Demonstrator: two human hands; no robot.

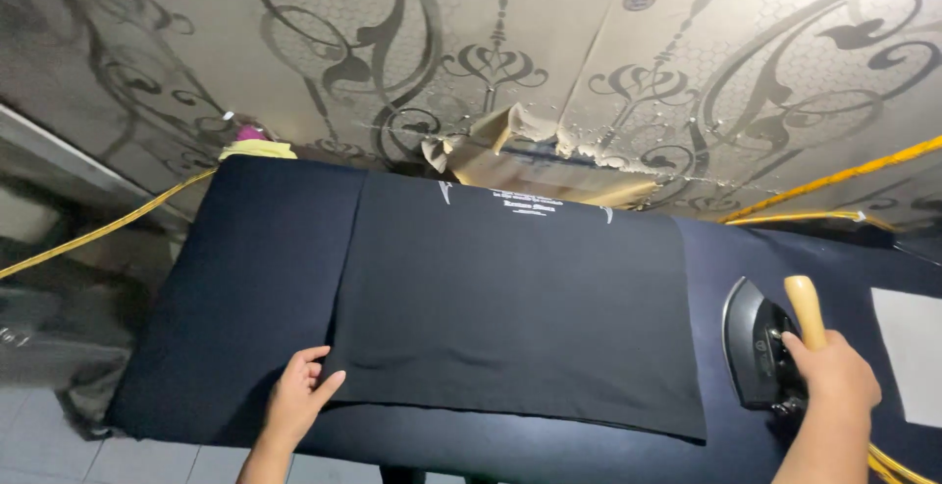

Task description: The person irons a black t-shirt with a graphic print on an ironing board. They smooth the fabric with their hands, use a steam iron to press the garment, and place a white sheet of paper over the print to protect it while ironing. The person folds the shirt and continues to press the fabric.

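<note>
1. Ironing table [245, 278]: dark padded top filling the lower two thirds of the frame, with patterned wall panels behind it.

2. Black cloth [510, 317]: folded rectangle lying flat at frame centre, with small white print near its far edge. The near edge shows a slight ripple at lower left. Risk: any crease left under the sole plate would likely be pressed in.

3. White sheet [908, 352]: at the right edge of the frame, lying flat on the table and apart from the cloth.

4. Iron [760, 356]: dark body standing on the table at lower right, just beside the cloth's right edge, with a pale wooden handle [805, 309]. Risk: if it is hot, resting it in one spot could scorch the padding.

5. Yellow cord [844, 178]: runs across upper right, and another length across the left. Risk: it could snag or drag over the cloth.

6. Left hand [299, 396]: lower left, fingers spread flat, pressing the cloth's near corner. Risk: the fingers lie in the iron's likely path.

7. Right hand [834, 371]: lower right, closed around the iron's handle.
</note>
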